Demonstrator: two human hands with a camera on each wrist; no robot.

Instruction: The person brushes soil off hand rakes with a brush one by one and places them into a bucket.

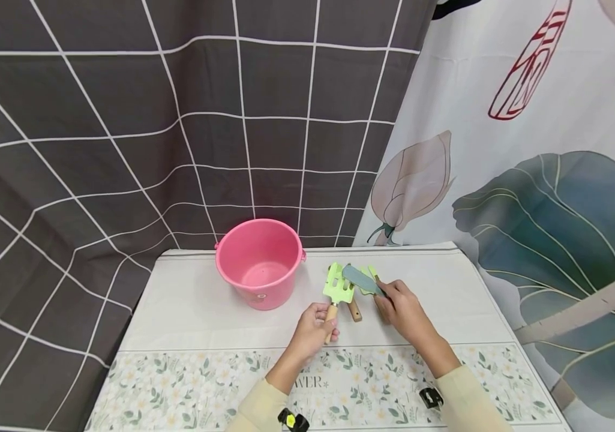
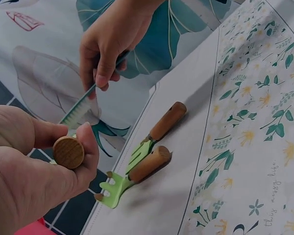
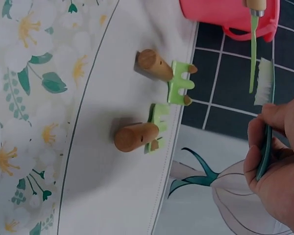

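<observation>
My left hand (image 1: 311, 331) grips the wooden handle of a small garden fork (image 1: 338, 288) with a light green, slotted head. In the left wrist view the handle's round end (image 2: 68, 152) faces the camera. My right hand (image 1: 407, 312) holds a blue-green brush (image 1: 361, 279) by its handle. Its pale bristles (image 3: 264, 81) face the fork's green head, close to it; the views do not settle whether they touch. Below the hands, two more green tools with wooden handles lie on the table, a pronged one (image 3: 179, 88) and another (image 3: 159, 122) beside it.
A pink bucket (image 1: 280, 294) stands left of the hands, near the back of the white table (image 1: 183, 300). A floral band (image 1: 188, 384) runs along the table's front. Dark checked cloth (image 1: 275, 144) hangs behind, with a pale printed curtain (image 1: 464, 90) on the right.
</observation>
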